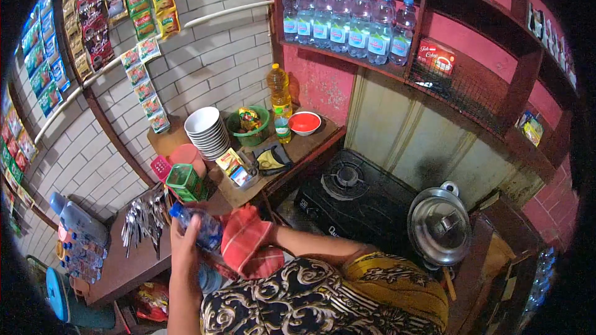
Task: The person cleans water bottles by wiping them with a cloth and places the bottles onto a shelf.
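Meanwhile | lidded pot (439,228), contents hidden, stood at the right end of the stove (375,208) | green basin (253,137) held packets (249,119) near the counter's (304,151) back edge | left hand (185,241) grasped a blue-capped bottle (213,232) near its front edge | red cloth (247,241) covered right hand, grip untellable

The brick-pattern wall (208,40) stands beyond the fingers (195,223); the pink wall (320,87), beyond, rightward. The shelf (420,25) sits higher, rightward; the counter (118,278), left.

White bowls (208,136) stacked near a green basket (253,139), blue-capped bottles (341,22) above a black stove (372,208)
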Motion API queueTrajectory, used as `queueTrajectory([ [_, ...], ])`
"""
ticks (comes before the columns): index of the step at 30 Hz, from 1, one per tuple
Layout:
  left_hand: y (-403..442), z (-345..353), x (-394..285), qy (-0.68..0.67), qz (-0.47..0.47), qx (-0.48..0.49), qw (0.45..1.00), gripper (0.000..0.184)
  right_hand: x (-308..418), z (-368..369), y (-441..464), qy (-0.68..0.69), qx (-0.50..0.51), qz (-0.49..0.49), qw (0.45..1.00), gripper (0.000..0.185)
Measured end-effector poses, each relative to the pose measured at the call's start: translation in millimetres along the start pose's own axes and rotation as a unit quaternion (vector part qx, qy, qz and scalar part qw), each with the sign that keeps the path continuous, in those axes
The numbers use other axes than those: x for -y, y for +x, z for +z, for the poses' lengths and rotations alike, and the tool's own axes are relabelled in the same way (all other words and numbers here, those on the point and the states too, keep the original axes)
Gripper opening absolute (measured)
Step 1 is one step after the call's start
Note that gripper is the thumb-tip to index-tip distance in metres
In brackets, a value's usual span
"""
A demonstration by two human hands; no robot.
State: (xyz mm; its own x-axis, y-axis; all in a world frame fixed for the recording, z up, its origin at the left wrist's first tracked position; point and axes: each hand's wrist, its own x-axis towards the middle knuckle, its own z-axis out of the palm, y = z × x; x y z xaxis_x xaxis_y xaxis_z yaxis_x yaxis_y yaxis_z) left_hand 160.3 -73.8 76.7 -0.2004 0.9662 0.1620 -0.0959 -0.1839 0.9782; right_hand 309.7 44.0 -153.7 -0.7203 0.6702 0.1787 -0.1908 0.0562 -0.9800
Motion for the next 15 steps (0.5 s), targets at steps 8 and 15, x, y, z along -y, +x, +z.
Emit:
queueTrajectory([
  [8,8.1,-0.3,15.4,-0.200,-0.020,-0.079,0.977,0.025,50.8,13.3,-16.9,-0.124,-0.054,-0.105,0.985,0.047],
  [15,15.1,-13.9,-16.3,-0.233,0.160,-0.070,0.957,0.014,90.8,16.3,-77.4,-0.235,-0.089,-0.197,0.948,0.039],
])
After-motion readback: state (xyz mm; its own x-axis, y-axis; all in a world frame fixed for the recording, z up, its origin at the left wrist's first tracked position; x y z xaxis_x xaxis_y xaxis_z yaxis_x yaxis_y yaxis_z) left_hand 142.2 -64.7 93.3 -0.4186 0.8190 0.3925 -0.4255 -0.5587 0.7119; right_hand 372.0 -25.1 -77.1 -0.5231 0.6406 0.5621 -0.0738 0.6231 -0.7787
